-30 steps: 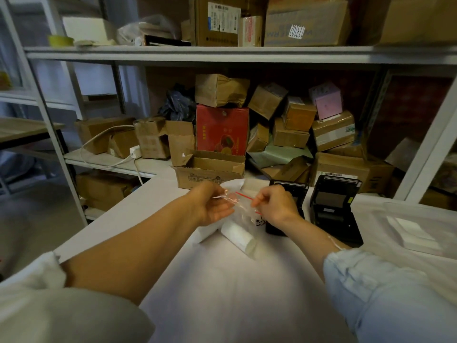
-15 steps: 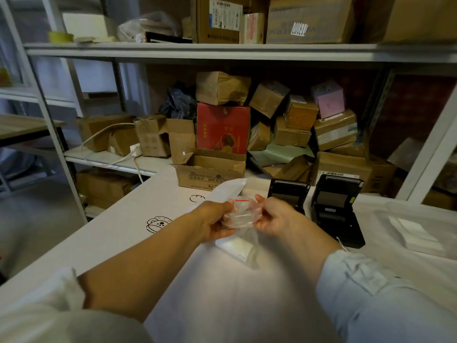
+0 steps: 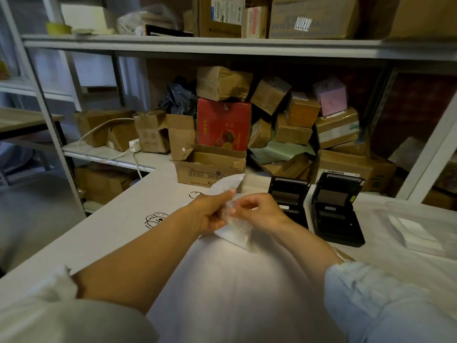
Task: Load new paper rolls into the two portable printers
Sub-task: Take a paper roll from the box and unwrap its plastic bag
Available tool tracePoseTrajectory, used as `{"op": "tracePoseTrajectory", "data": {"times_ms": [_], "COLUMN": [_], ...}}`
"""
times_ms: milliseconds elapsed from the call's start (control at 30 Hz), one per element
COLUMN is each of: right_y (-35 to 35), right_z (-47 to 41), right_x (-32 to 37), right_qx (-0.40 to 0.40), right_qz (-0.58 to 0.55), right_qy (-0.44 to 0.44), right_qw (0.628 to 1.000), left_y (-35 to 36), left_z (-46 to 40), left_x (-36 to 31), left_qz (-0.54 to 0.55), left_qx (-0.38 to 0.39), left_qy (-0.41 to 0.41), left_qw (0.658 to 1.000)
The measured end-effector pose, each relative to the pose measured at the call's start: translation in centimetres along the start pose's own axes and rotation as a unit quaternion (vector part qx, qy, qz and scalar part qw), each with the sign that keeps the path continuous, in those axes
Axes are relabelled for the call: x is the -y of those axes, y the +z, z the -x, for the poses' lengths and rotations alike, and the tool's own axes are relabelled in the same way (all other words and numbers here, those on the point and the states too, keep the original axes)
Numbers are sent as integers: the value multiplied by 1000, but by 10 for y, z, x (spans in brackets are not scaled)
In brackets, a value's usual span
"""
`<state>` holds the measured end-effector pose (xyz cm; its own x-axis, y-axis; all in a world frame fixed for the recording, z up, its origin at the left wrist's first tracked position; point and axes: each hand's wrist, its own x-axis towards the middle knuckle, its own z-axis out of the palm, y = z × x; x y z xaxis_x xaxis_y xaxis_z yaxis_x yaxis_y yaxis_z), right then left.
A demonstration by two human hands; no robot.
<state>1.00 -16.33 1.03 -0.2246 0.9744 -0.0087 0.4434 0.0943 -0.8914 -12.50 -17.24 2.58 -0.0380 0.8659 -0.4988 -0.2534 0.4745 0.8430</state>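
The left hand (image 3: pixel 207 214) pinches one side of the clear bag (image 3: pixel 238 230) and the right hand (image 3: pixel 258 211) pinches the other, probably to pull its mouth apart. The white roll (image 3: pixel 231 232) sits inside, above the table (image 3: pixel 118 219). Just right, both printers (image 3: pixel 337 209) stand open, apparently ready for paper.

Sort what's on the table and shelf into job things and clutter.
Job: clear bag with paper roll, held by left hand and right hand; two open black printers.
Clutter: cardboard boxes, red box, power strip.
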Motion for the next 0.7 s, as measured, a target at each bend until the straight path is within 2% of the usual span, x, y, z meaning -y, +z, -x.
{"op": "tracePoseTrajectory", "data": {"times_ms": [33,100,200,267,333,400,467,600,700], "right_y": [-2,-7,-8,-1,6,10,12,16,15], "right_z": [-2,-7,-6,-1,3,1,-1,-2,-5], "right_x": [-1,-5,-12,-12,-8,-3,1,3,4], "right_qx": [-5,-72,-149,-136,-77,-39,-52,-51,-53], "right_qz": [12,27,147,251,301,307,306,400,420], "right_qy": [12,50,45,1,-24,-16,-5,11,3], "right_qw": [1000,996,977,958,950,951,951,915,906], "left_y": [-1,-7,-12,-13,-13,-11,-8,-6,-8], "left_z": [0,-5,-5,-6,-8,-9,-16,-25,-18], "left_x": [1,7,15,18,18,17,17,14,13], "left_qz": [-32,-92,-167,-212,-224,-206,-176,-52,23], "left_qx": [-2,-39,-68,-83,-101,-104,-104,-109,-84], "left_qy": [11,47,85,100,102,91,88,50,4], "left_qw": [999,994,980,969,964,969,975,991,996]}}
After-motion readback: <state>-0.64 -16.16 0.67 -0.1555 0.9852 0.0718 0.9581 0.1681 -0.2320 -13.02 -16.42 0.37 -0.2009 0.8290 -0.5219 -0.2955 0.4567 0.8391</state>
